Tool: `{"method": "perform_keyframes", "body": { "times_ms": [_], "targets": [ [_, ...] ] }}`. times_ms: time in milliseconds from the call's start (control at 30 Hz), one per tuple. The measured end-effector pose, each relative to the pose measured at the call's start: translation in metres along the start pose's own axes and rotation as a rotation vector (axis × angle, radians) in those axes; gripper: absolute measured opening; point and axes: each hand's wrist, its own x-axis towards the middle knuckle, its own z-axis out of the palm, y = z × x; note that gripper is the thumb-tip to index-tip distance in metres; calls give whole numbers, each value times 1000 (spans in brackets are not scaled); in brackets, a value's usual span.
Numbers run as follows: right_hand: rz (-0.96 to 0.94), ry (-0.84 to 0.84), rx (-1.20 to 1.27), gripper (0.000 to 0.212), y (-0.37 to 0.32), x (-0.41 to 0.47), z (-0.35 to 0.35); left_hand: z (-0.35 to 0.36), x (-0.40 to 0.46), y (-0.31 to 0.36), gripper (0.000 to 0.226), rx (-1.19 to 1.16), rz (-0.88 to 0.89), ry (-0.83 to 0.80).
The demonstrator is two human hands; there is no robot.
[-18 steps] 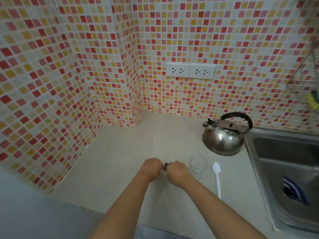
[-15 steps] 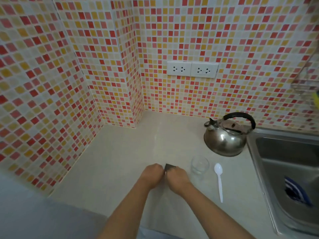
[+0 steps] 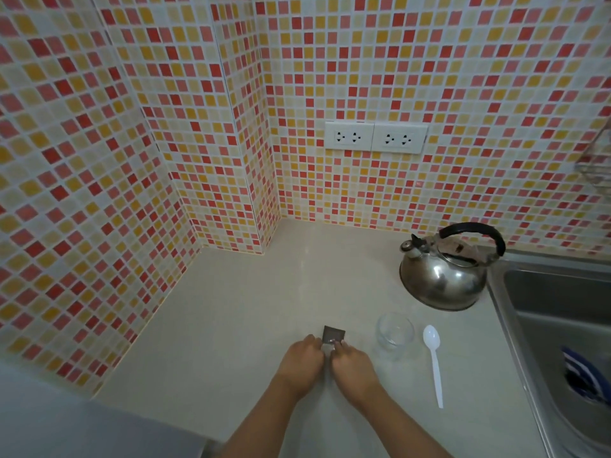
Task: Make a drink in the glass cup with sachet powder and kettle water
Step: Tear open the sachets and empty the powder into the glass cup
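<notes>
A wall (image 3: 363, 61) of little red, orange and cream tiles stands behind a pale bench (image 3: 251, 312). Two white plug sockets (image 3: 376, 138) sit side by side on the wall. At the right edge of the bench is a metal sink (image 3: 542, 292), with something blue and white (image 3: 582, 375) in it that is too blurry to name. A shiny kettle (image 3: 443, 279) with a black handle stands on the bench, just beside the sink. In front of the kettle stands the glass cup (image 3: 395, 332), upright, and it looks empty. A white plastic spoon (image 3: 433, 361) lies flat on the bench just to the right of the cup. To the left of the cup, the left hand (image 3: 302, 363) and the right hand (image 3: 352, 365) are close together, both closed and pinching a small dark sachet (image 3: 333, 335). The top of the sachet sticks up above the fingers.
</notes>
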Motion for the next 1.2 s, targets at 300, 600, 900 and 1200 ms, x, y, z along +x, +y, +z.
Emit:
{"method": "perform_keyframes", "body": {
  "times_ms": [300,600,900,1200],
  "targets": [
    [7,-40,122,29,3,9,-36,-45,0,12,29,-18,38,41],
    [215,151,490,22,24,5,-110,-128,0,43,27,-138,20,43],
    [613,410,739,35,76,-43,-128,-133,1,118,26,-475,-72,-74],
    [884,323,1216,22,102,-64,-127,-113,-5,162,10,-666,-98,-189]
  ]
}}
